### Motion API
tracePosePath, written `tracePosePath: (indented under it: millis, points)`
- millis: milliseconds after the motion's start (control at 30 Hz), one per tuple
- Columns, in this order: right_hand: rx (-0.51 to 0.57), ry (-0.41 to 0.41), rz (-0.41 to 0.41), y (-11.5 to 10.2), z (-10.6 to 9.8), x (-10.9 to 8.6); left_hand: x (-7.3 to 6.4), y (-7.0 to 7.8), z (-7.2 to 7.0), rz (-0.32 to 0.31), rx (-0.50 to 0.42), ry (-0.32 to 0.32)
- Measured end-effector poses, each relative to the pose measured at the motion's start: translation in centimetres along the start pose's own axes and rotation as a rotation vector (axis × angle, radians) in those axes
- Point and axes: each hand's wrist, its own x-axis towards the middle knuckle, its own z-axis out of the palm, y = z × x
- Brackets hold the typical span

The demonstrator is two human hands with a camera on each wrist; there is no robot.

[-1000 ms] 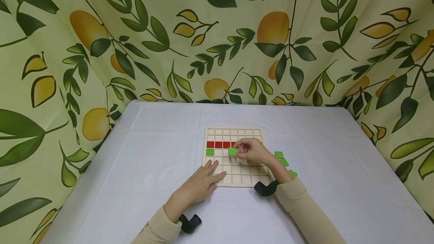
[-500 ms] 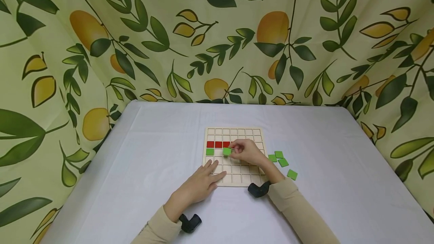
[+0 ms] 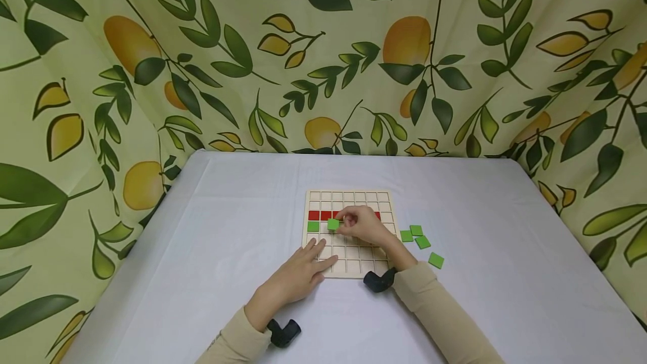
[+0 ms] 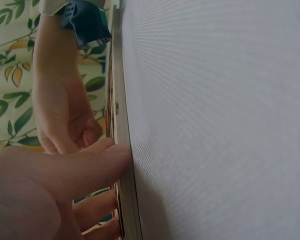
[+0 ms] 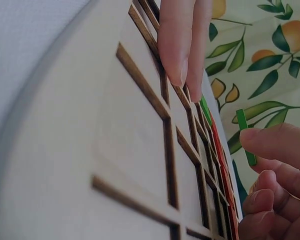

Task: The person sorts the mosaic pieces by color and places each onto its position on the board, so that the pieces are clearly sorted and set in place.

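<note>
A pale wooden grid board lies on the table, with a row of red square tiles set in it. Below the row's left end, one green tile fills a cell. My right hand pinches another green tile between thumb and finger, just right of that one. In the right wrist view the pinched tile stands edge-on, raised off the grid. My left hand rests on the board's near left corner with fingers spread; its thumb touches the board's edge in the left wrist view.
Several loose green tiles lie on the white tablecloth right of the board, close to the right forearm. Black wrist devices stick out from both sleeves. A fruit-patterned curtain hangs behind the table and along its sides.
My right hand has moved left over the board with the pinched green tile, uncovering red tiles at the row's right and loose tiles beside the board. The left hand has stayed put.
</note>
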Motion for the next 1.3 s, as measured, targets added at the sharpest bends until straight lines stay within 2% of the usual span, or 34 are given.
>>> tracePosePath:
  millis: [300,800,1300]
  points:
    - [-0.005,-0.004,0.038,-0.2,0.8,0.2,0.0,0.0,-0.1,0.023,0.043,0.008]
    - [-0.086,0.004,0.014,-0.6,1.6,0.7,0.0,0.2,-0.1,0.013,0.037,0.001]
    - [-0.12,0.021,0.064,-1.1,1.9,0.9,0.1,-0.1,0.1,0.017,0.037,0.004]
